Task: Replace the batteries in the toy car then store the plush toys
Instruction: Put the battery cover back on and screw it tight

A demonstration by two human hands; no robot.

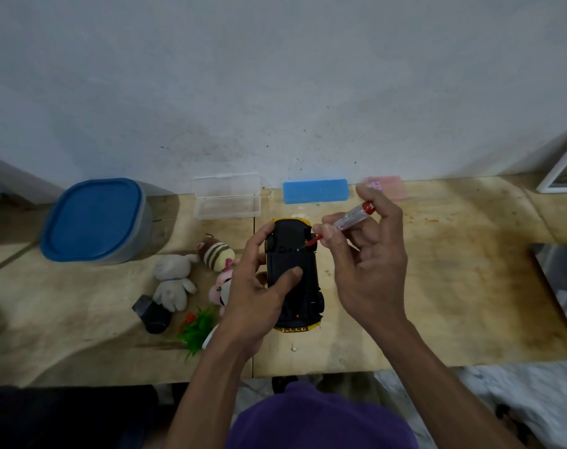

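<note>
Right hand point(369, 264) fingers point(329, 233) pinch the screwdriver point(340, 223), its tip slanting down-left onto the upturned toy car point(291, 270), which the left hand point(259, 286) grips lengthwise

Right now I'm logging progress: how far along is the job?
Early. The toy car is flipped underside up, gripped by the left hand; the right hand holds the screwdriver to its base. Plush toys still lie outside the lidded container.

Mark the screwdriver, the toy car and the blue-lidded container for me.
screwdriver point(350, 218), head view, on its clear handle.
toy car point(291, 254), head view, on its black underside.
blue-lidded container point(92, 218), head view, on the middle of the lid.
</note>
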